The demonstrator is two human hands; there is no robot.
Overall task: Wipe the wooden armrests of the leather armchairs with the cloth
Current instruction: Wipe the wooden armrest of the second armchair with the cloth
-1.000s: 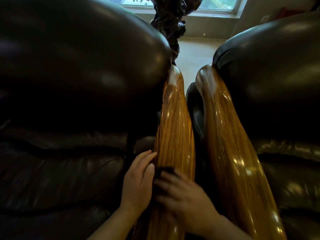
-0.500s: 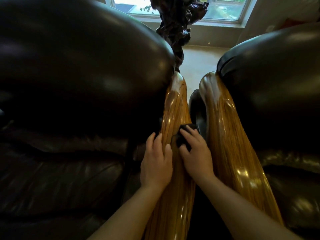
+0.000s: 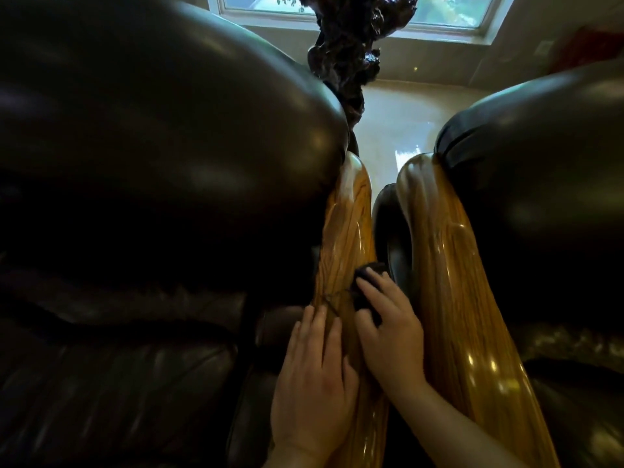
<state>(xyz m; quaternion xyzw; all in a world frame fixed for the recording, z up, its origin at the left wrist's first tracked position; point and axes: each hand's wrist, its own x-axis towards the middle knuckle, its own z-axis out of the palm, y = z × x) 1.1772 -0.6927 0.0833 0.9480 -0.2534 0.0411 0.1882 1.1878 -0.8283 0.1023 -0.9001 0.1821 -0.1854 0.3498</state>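
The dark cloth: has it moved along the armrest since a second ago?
Yes. The cloth, under the right hand, has travelled up the left wooden armrest toward its far rounded end.

Two dark leather armchairs stand side by side, left armchair (image 3: 152,170) and right armchair (image 3: 547,184). Their glossy, striped-grain wooden armrests run close together from 6 toward 12 o'clock: left armrest (image 3: 347,231), right armrest (image 3: 449,265). A small dark cloth (image 3: 366,282), bunched, lies pressed on the left armrest's right flank, a loose thread trailing toward 8 o'clock.
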